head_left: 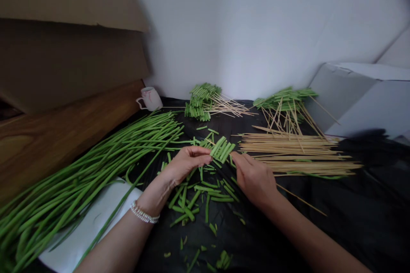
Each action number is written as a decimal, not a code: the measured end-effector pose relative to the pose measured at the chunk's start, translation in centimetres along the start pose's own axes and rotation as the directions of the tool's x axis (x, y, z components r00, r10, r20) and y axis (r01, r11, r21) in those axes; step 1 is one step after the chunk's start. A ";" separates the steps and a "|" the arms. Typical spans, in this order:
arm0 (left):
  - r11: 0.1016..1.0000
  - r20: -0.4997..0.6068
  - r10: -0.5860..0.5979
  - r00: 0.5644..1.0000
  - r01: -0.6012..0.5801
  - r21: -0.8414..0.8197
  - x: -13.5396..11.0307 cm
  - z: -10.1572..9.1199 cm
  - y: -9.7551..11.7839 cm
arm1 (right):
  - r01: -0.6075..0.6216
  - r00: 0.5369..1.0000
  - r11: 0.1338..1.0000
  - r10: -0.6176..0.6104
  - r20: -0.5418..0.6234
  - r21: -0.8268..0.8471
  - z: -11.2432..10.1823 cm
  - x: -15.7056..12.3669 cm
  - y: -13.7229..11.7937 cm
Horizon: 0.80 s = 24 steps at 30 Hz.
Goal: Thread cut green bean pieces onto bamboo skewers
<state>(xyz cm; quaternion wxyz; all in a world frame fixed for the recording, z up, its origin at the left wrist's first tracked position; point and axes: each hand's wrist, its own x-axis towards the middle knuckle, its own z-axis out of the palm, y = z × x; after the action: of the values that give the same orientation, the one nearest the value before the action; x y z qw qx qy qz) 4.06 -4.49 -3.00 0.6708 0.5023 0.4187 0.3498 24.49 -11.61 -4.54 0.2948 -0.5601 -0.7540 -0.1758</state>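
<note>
A row of cut long bean pieces (221, 150) sits side by side on a thin bamboo skewer, raised above the black sheet. My left hand (192, 160), with a beaded bracelet at its wrist, pinches the row's left end between thumb and fingers. On the other side, my right hand (254, 177) is closed around the skewer (301, 199), whose long end seems to run out behind it to the lower right. Beneath both hands, loose cut pieces (195, 198) lie scattered. To the left spreads a big heap of uncut long beans (105, 170), partly over a white board (105, 213).
Bare skewers (294, 144) lie in rows at right. Two piles of filled skewers (205, 96) (285, 99) rest against the wall. A mug (149, 99) stands back left. A cardboard box (73, 51) and a white box (361, 94) flank the black sheet (272, 239).
</note>
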 end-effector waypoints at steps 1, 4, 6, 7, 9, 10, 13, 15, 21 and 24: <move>0.999 -0.006 0.030 1.000 -0.029 0.042 0.0 0.1 -0.1 | -0.002 1.000 1.000 0.002 0.003 -0.003 0.0 0.0 0.0; 0.979 -0.034 0.122 0.992 -0.114 0.167 0.2 0.3 -0.4 | -0.009 1.000 1.000 0.009 0.006 -0.007 0.0 0.1 0.0; 0.957 -0.032 0.186 0.982 -0.173 0.234 0.2 0.3 -0.3 | -0.016 1.000 1.000 0.016 0.020 -0.010 0.0 0.1 0.0; 0.944 -0.017 0.216 0.976 -0.204 0.259 0.2 0.3 -0.2 | -0.021 0.999 1.000 0.022 0.029 -0.010 0.0 0.1 0.0; 0.916 0.027 0.274 0.961 -0.269 0.298 0.1 0.3 0.1 | -0.030 0.998 1.000 0.029 0.048 0.001 0.0 0.0 0.0; 0.901 0.050 0.301 0.952 -0.301 0.314 0.0 0.2 0.3 | -0.034 0.998 0.999 0.033 0.058 0.016 0.0 0.0 0.1; 0.872 0.109 0.351 0.930 -0.367 0.324 -0.2 0.2 0.8 | -0.052 0.994 0.994 0.042 0.101 0.092 0.0 0.0 0.1; 0.880 0.132 0.348 0.928 -0.372 0.295 -0.4 0.2 1.0 | -0.058 0.991 0.987 0.039 0.129 0.149 0.1 0.0 0.2; 0.929 0.128 0.253 0.959 -0.278 0.245 -0.5 0.7 0.8 | 0.009 0.995 0.965 -0.035 0.095 0.261 0.2 0.0 -0.3; 0.856 0.140 0.309 0.941 -0.339 0.390 -0.1 0.5 0.1 | 0.099 0.991 0.946 -0.123 0.057 0.308 -0.2 0.0 -1.0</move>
<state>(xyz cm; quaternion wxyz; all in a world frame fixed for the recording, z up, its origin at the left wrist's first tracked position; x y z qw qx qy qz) 4.50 -4.75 -2.83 0.4970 0.7068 0.3674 0.3441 23.60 -12.01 -4.37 0.3388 -0.4708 -0.8129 -0.0526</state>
